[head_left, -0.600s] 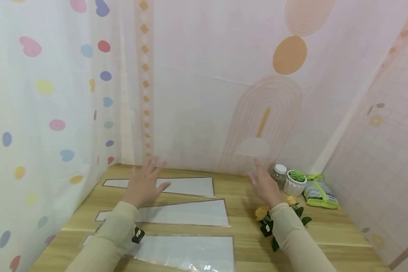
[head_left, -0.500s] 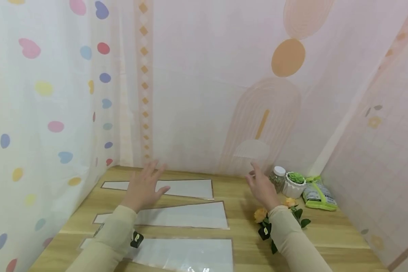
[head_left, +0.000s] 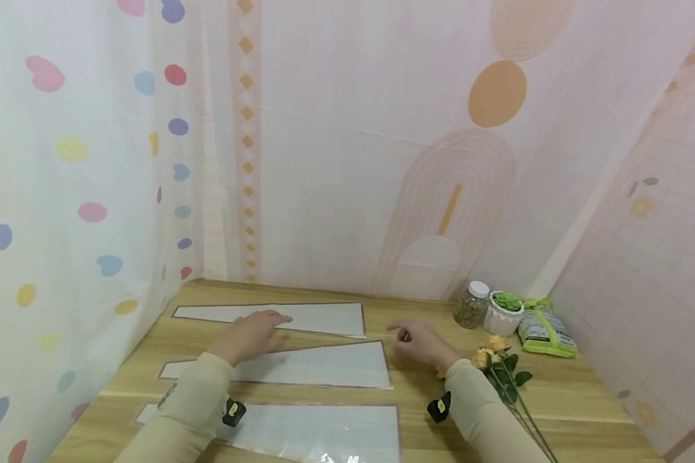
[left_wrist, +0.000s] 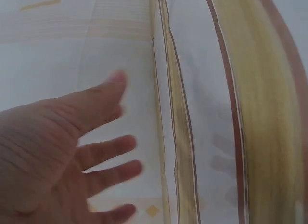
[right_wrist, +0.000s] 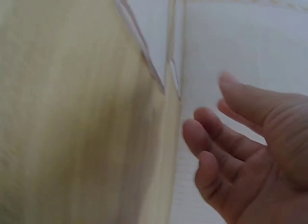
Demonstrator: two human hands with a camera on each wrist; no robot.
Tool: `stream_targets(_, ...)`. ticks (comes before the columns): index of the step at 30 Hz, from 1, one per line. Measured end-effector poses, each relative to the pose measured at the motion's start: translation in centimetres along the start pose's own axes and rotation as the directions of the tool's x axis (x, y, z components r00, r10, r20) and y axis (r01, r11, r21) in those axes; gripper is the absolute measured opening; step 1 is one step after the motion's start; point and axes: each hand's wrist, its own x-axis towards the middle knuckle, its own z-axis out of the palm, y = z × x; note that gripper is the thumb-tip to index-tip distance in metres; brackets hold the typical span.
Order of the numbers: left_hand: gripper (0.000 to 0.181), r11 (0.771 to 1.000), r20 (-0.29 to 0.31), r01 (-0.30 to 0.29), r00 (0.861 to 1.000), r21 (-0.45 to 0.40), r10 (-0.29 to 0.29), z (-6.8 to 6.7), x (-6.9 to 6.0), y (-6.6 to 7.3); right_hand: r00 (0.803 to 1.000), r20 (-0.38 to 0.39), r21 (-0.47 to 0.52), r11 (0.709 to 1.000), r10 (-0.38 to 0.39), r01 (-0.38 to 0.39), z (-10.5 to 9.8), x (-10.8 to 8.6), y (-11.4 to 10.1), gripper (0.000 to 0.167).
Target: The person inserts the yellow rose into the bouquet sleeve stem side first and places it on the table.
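Observation:
My left hand (head_left: 250, 337) hovers above the middle white tapered sheet (head_left: 324, 366), near the back sheet (head_left: 324, 317). Its fingers are spread and hold nothing in the left wrist view. My right hand (head_left: 423, 344) is over the wood table just right of the sheets' wide ends. In the right wrist view, the fingers of the right hand (right_wrist: 240, 151) bend loosely around nothing. A third white sheet (head_left: 324, 427), glossy and brown-edged like the others, lies nearest to me, partly behind my left sleeve.
Orange roses (head_left: 486, 354) with green leaves and long stems lie by my right forearm. Behind them stand a white-lidded jar (head_left: 472, 307), a white pot (head_left: 502, 318) with a succulent and a green-and-grey packet (head_left: 547, 331). Patterned curtains (head_left: 336, 193) enclose the wood table (head_left: 579, 399).
Both hands have come back toward me from the table's far side. The right hand has also moved left, uncovering more of the jar and roses; its fingers are more bent.

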Motion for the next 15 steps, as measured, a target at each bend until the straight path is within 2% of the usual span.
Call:
stream_targets(4,0.055,0.999,0.108,-0.005,0.994,-0.039,0.009,0.1,-0.4,0.1,0.994,0.110,0.052,0.998,0.014,-0.020,0.9,-0.5,-0.3,0.047)
stream_targets(8,0.062,0.998,0.182,0.015,0.983,-0.054,-0.005,0.3,-0.9,0.4,0.985,0.169,0.068,0.997,0.022,-0.034,1.6,-0.6,-0.7,0.058)
stream_targets(10,0.066,0.999,0.193,0.002,0.981,-0.052,0.008,0.6,-1.2,0.5,0.981,0.189,0.066,0.997,0.033,-0.046,1.9,-0.6,-0.8,0.061)
stream_targets(15,0.071,0.999,0.167,-0.035,0.985,-0.036,0.041,1.5,-1.6,0.3,0.978,0.198,0.046,0.996,0.066,-0.076,2.5,-0.4,-1.1,0.058)
